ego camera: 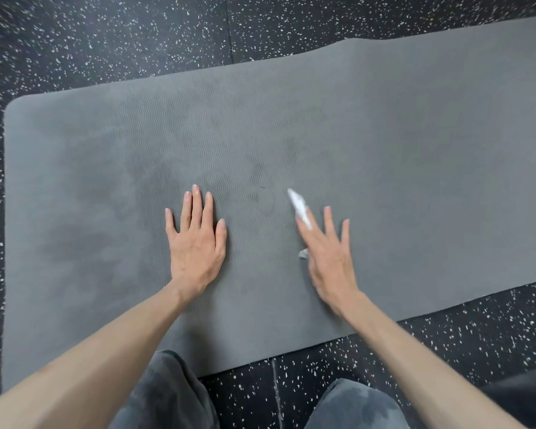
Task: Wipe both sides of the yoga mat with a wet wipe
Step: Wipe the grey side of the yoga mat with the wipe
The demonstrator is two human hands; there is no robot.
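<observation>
A grey yoga mat (pixel 384 144) lies flat on the floor, its rounded short end at the left and its length running off the right edge. Darker damp patches show on its left and middle parts. My left hand (pixel 195 239) rests flat on the mat, palm down, fingers apart, holding nothing. To its right, my right hand (pixel 328 258) presses a white wet wipe (pixel 299 207) onto the mat. The wipe sticks out past the fingertips and at the thumb side; the rest is hidden under the palm. This hand is motion-blurred.
Black rubber floor (pixel 105 41) with white speckles surrounds the mat on all sides. My knees in dark grey trousers (pixel 167 397) are at the mat's near edge, the left one on the mat.
</observation>
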